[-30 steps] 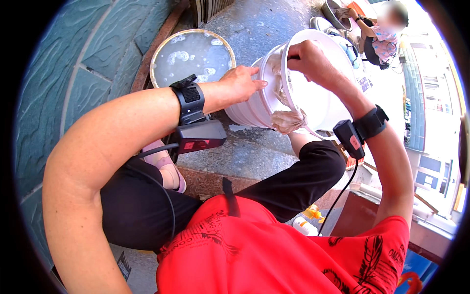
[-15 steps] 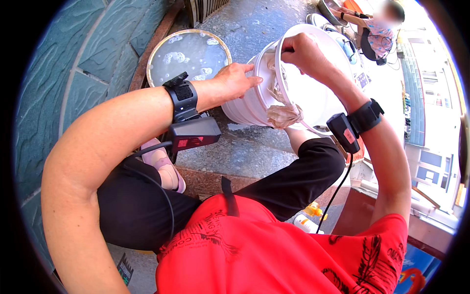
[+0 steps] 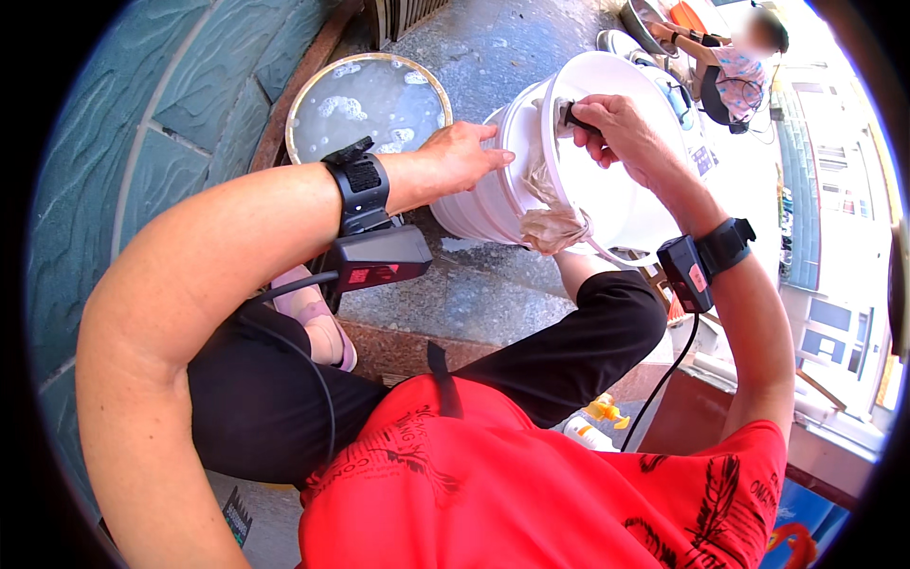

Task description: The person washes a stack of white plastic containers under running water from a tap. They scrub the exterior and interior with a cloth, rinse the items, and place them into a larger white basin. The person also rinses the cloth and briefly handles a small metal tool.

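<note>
A white plastic bucket (image 3: 517, 194) lies tilted, its round mouth turned to the right. My left hand (image 3: 460, 159) rests on the bucket's outer side with thumb and fingers stretched out. Near the far part of the rim, my right hand (image 3: 614, 135) is closed on a small black object (image 3: 578, 118), mostly hidden by the fingers, so I cannot tell its kind. Crumpled pale material (image 3: 553, 229), like thin film or cloth, hangs over the rim's near-left side. More of it runs up along the rim to beside the black object.
A round tub of sudsy grey water (image 3: 368, 106) stands left of the bucket, beside a blue-green stone wall (image 3: 142, 123). At the upper right another person (image 3: 739, 81) reaches into a metal basin (image 3: 648, 27). A white bottle (image 3: 590, 433) lies by my right knee.
My right hand has drawn slightly back from the rim, turning so that the black object now shows in its fingers. My left hand has hardly shifted on the bucket.
</note>
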`<action>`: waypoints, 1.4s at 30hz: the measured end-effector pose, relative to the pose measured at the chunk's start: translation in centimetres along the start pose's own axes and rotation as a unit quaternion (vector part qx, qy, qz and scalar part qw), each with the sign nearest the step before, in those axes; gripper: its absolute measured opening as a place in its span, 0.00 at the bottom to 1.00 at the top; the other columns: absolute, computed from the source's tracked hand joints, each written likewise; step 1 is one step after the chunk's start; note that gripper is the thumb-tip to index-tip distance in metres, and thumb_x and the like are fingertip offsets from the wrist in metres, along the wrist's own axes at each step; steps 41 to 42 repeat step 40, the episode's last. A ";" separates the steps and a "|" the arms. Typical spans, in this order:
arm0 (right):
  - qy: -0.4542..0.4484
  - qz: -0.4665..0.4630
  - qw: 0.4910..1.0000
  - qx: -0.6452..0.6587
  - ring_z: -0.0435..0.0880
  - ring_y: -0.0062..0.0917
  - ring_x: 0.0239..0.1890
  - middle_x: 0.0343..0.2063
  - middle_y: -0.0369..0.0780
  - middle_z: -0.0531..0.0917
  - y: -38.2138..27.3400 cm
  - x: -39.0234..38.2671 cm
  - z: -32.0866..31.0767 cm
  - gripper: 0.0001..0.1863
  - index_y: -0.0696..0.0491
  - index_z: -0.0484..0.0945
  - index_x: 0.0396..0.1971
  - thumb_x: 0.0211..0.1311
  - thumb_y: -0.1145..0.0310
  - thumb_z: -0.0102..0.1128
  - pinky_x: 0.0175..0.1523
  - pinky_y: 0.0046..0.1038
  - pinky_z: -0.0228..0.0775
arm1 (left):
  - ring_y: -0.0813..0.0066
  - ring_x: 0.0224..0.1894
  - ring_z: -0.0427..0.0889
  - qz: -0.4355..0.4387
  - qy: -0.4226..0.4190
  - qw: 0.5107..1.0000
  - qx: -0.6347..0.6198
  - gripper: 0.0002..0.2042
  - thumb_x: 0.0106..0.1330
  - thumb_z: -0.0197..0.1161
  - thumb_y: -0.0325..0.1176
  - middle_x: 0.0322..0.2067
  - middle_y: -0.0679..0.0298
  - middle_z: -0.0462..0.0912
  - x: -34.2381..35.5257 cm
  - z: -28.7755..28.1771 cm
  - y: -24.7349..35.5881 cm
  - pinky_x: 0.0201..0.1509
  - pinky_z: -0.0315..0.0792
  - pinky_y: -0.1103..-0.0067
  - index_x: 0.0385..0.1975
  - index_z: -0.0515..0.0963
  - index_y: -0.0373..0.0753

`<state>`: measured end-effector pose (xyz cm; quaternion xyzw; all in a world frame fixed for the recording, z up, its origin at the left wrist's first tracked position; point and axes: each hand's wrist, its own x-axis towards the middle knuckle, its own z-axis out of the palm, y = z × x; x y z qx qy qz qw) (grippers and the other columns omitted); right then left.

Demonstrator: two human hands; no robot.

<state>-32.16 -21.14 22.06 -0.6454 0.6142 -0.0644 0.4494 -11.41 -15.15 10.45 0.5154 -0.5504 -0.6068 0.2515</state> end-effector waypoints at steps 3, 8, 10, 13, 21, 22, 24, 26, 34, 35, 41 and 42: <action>0.011 0.024 0.997 0.066 0.69 0.12 0.15 0.19 0.34 0.77 -0.7 0.3 0.9 0.09 0.57 0.75 0.41 0.71 0.68 0.47 0.18 0.17 0.61 | 0.75 0.23 0.76 -0.004 0.005 1.000 0.020 0.30 0.64 0.63 0.46 0.25 0.62 0.80 0.2 -0.2 -0.3 0.33 0.75 0.75 0.64 0.67 0.38; 0.055 0.037 0.991 0.117 0.65 0.10 0.11 0.18 0.32 0.75 -0.5 1.9 0.7 0.06 0.53 0.72 0.41 0.70 0.70 0.48 0.13 0.15 0.55 | 0.75 0.22 0.76 0.012 0.000 1.000 0.004 0.30 0.65 0.62 0.46 0.25 0.63 0.80 0.2 0.1 -0.1 0.32 0.74 0.75 0.64 0.68 0.39; 0.070 0.034 0.988 0.133 0.64 0.10 0.11 0.18 0.32 0.75 -0.6 2.3 0.8 0.06 0.54 0.73 0.41 0.69 0.71 0.49 0.13 0.15 0.54 | 0.75 0.22 0.75 0.011 0.001 1.000 0.008 0.30 0.65 0.62 0.46 0.24 0.63 0.80 0.0 0.2 0.2 0.32 0.74 0.75 0.64 0.68 0.39; 0.068 0.048 0.993 0.078 0.64 0.10 0.10 0.17 0.32 0.74 -1.9 2.0 1.6 0.05 0.55 0.74 0.38 0.68 0.71 0.50 0.12 0.15 0.54 | 0.75 0.22 0.75 0.006 0.000 1.000 0.012 0.30 0.65 0.63 0.46 0.24 0.63 0.80 -0.2 0.0 0.1 0.32 0.74 0.76 0.64 0.68 0.38; 0.081 0.006 0.996 -0.023 0.66 0.11 0.11 0.15 0.32 0.74 -2.1 2.7 0.5 0.08 0.57 0.78 0.33 0.67 0.70 0.51 0.14 0.17 0.55 | 0.73 0.26 0.79 0.034 0.016 0.999 0.040 0.30 0.64 0.62 0.48 0.27 0.61 0.82 0.2 0.1 -0.2 0.36 0.75 0.75 0.63 0.69 0.37; 0.076 0.010 0.997 -0.027 0.66 0.11 0.12 0.15 0.32 0.74 -2.4 2.5 0.7 0.08 0.57 0.78 0.33 0.67 0.70 0.52 0.14 0.17 0.55 | 0.72 0.28 0.80 0.033 0.018 0.998 0.043 0.30 0.64 0.62 0.48 0.29 0.59 0.82 0.2 0.1 -0.4 0.38 0.76 0.75 0.63 0.69 0.37; 0.055 0.022 0.997 -0.053 0.66 0.12 0.12 0.14 0.33 0.75 -3.2 2.5 1.8 0.09 0.57 0.79 0.30 0.67 0.69 0.52 0.14 0.17 0.55 | 0.69 0.33 0.82 0.030 0.022 0.998 0.051 0.30 0.64 0.62 0.48 0.32 0.57 0.84 0.2 0.1 -0.9 0.43 0.76 0.74 0.62 0.69 0.37; 0.048 0.029 0.996 -0.072 0.66 0.12 0.12 0.14 0.33 0.75 -3.6 2.6 1.8 0.10 0.58 0.79 0.29 0.67 0.69 0.53 0.14 0.17 0.55 | 0.69 0.35 0.83 0.003 -0.010 0.999 0.035 0.30 0.64 0.62 0.48 0.34 0.56 0.84 0.1 -0.3 -0.4 0.45 0.76 0.74 0.62 0.69 0.37; 0.021 0.008 0.993 -0.119 0.65 0.13 0.08 0.13 0.34 0.74 -4.0 1.1 3.2 0.10 0.61 0.80 0.29 0.63 0.71 0.53 0.12 0.20 0.55 | 0.75 0.23 0.78 0.016 0.003 1.000 0.020 0.30 0.64 0.63 0.48 0.28 0.61 0.84 0.1 -0.1 -0.6 0.35 0.75 0.76 0.63 0.69 0.38; 0.005 0.011 0.993 -0.122 0.65 0.13 0.08 0.12 0.34 0.74 -3.8 0.4 3.3 0.10 0.60 0.80 0.29 0.63 0.71 0.53 0.11 0.20 0.55 | 0.75 0.23 0.77 0.013 -0.001 1.000 0.014 0.30 0.64 0.62 0.48 0.28 0.61 0.84 0.0 -0.1 -0.6 0.35 0.75 0.76 0.63 0.69 0.38; -0.013 0.052 0.995 -0.080 0.70 0.15 0.11 0.13 0.36 0.77 -3.5 -0.3 2.9 0.10 0.60 0.82 0.27 0.59 0.71 0.55 0.15 0.20 0.61 | 0.76 0.22 0.77 -0.007 -0.007 1.000 0.023 0.31 0.64 0.63 0.48 0.28 0.62 0.84 0.1 0.0 -0.3 0.34 0.75 0.77 0.64 0.68 0.39; -0.013 0.052 0.995 -0.080 0.70 0.15 0.11 0.13 0.36 0.77 -3.5 -0.3 2.9 0.10 0.60 0.82 0.27 0.59 0.71 0.55 0.15 0.20 0.61 | 0.76 0.22 0.77 -0.007 -0.007 1.000 0.023 0.31 0.64 0.63 0.48 0.28 0.62 0.84 0.1 0.0 -0.3 0.34 0.75 0.77 0.64 0.68 0.39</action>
